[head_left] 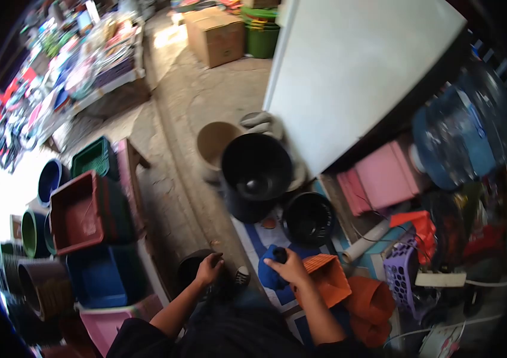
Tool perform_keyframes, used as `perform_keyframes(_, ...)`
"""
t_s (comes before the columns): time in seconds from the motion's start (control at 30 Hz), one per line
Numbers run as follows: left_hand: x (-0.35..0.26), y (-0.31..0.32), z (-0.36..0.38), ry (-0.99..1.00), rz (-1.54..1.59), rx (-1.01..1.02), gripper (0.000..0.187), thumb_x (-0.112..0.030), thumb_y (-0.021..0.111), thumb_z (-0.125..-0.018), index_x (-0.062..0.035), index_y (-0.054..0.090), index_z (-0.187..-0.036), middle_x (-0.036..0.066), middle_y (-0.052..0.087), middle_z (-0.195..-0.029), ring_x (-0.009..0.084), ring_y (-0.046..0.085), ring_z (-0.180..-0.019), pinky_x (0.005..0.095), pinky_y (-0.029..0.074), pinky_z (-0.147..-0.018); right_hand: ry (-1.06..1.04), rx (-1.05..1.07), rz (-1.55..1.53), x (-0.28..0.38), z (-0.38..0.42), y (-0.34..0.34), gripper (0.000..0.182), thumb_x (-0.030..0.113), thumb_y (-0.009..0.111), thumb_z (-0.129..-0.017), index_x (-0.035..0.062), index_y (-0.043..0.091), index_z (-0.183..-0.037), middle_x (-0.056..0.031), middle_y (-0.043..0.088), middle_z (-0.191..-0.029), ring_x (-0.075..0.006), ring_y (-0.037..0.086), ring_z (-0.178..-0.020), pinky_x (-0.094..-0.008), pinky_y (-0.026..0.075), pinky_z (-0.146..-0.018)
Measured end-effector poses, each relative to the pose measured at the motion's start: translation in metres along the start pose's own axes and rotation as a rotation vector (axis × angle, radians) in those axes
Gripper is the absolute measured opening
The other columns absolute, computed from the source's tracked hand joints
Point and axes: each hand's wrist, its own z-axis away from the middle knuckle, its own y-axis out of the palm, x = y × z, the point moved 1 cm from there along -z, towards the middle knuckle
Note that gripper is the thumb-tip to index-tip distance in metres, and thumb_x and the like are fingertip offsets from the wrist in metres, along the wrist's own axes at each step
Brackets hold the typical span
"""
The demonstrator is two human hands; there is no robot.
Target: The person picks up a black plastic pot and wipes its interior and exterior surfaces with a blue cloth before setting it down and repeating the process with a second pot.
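Observation:
My left hand (208,269) is closed, its fingers curled at the right rim of a black bucket (188,267) low in front of me. My right hand (292,269) is closed around a small black piece (280,255) that looks like a handle. Below and left of that hand shows a blue plastic item (270,271), overlapped by the black piece; I cannot tell whether the two are joined. Beside my right wrist lies an orange ribbed plastic container (327,280), with more orange pots (370,298) to its right.
Ahead stand a large black bucket (256,170), a beige bucket (215,146) and a black basin (308,218). Stacked tubs, including a red one (77,215) and a blue one (101,277), line the left. On the right are a white panel (355,65), a water jug (465,128) and a purple basket (405,277).

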Motion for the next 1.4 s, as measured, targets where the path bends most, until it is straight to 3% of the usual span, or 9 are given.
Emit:
perform_keyframes(0.1,0.049,-0.030,0.046,-0.106,0.023,-0.160,0.033,-0.018,0.064,-0.087,-0.0059,0.061,-0.117,0.016,0.066,-0.105,0.0289,0.064,-0.098,0.0378,0.050,-0.085,0.068,0.149,0.087,-0.005,0.001,0.072,0.053,0.034,0.078,-0.075,-0.0011,0.063,-0.112,-0.0184,0.068,-0.103,-0.0260,0.065,-0.100,-0.0345,0.048,-0.089)
perform_keyframes(0.23,0.126,-0.042,0.093,-0.279,0.048,-0.355,0.033,-0.016,0.067,-0.083,-0.0053,0.062,-0.114,0.019,0.065,-0.101,0.0314,0.064,-0.093,0.0387,0.050,-0.084,0.131,0.215,0.237,-0.069,-0.018,0.169,0.053,0.033,0.076,-0.075,0.0015,0.062,-0.115,-0.0215,0.066,-0.108,-0.0342,0.063,-0.105,-0.0394,0.048,-0.090)
perform_keyframes(0.33,0.169,-0.042,0.109,-0.415,0.077,-0.429,0.040,-0.017,0.068,-0.083,-0.0042,0.058,-0.120,0.021,0.062,-0.109,0.0328,0.062,-0.100,0.0393,0.049,-0.088,0.143,0.269,0.410,-0.071,-0.030,0.216,0.055,0.033,0.076,-0.075,0.0023,0.060,-0.118,-0.0202,0.066,-0.111,-0.0328,0.064,-0.105,-0.0388,0.049,-0.090)
perform_keyframes(0.63,0.232,-0.011,0.119,-0.825,0.229,-0.385,0.070,-0.031,0.069,-0.083,0.0015,0.039,-0.137,0.025,0.047,-0.136,0.0367,0.048,-0.126,0.0416,0.039,-0.105,0.110,0.430,0.621,-0.145,-0.104,0.303,0.055,0.028,0.074,-0.077,0.0030,0.057,-0.122,-0.0209,0.063,-0.117,-0.0349,0.059,-0.112,-0.0402,0.046,-0.095)
perform_keyframes(0.9,0.223,-0.004,0.117,-0.754,0.296,-0.479,0.062,-0.021,0.072,-0.081,0.0044,0.046,-0.131,0.023,0.054,-0.127,0.0344,0.054,-0.118,0.0412,0.044,-0.099,0.207,0.376,0.643,-0.181,-0.128,0.312,0.048,0.023,0.071,-0.081,0.0012,0.057,-0.122,-0.0200,0.063,-0.116,-0.0312,0.062,-0.109,-0.0394,0.047,-0.092)
perform_keyframes(1.0,0.226,-0.002,0.114,-0.808,0.421,-0.534,0.061,-0.016,0.074,-0.079,0.0049,0.046,-0.128,0.023,0.055,-0.125,0.0330,0.055,-0.118,0.0393,0.044,-0.098,0.310,0.430,0.528,-0.188,-0.133,0.309,0.059,0.029,0.073,-0.078,-0.0007,0.052,-0.125,-0.0226,0.059,-0.123,-0.0355,0.058,-0.114,-0.0408,0.046,-0.096)
perform_keyframes(1.1,0.236,0.001,0.112,-0.782,0.460,-0.544,0.056,-0.014,0.074,-0.078,0.0049,0.046,-0.123,0.022,0.057,-0.122,0.0318,0.056,-0.117,0.0388,0.044,-0.098,0.279,0.437,0.516,-0.174,-0.124,0.300,0.054,0.019,0.070,-0.084,0.0001,0.047,-0.130,-0.0197,0.059,-0.121,-0.0309,0.060,-0.108,-0.0409,0.048,-0.091)
perform_keyframes(1.23,0.241,0.005,0.110,-0.751,0.439,-0.559,0.052,-0.017,0.074,-0.079,0.0031,0.046,-0.118,0.021,0.059,-0.118,0.0313,0.057,-0.113,0.0390,0.045,-0.095,0.293,0.446,0.428,-0.141,-0.104,0.281,0.054,0.019,0.070,-0.083,-0.0015,0.048,-0.128,-0.0201,0.059,-0.120,-0.0306,0.060,-0.108,-0.0405,0.048,-0.091)
perform_keyframes(1.4,0.168,-0.040,0.126,-0.614,0.393,-0.608,0.046,-0.016,0.072,-0.077,0.0015,0.048,-0.113,0.018,0.060,-0.110,0.0290,0.058,-0.104,0.0367,0.045,-0.093,0.288,0.411,0.279,-0.083,-0.071,0.248,0.053,0.020,0.070,-0.084,-0.0024,0.049,-0.126,-0.0190,0.061,-0.116,-0.0294,0.062,-0.103,-0.0406,0.049,-0.089)
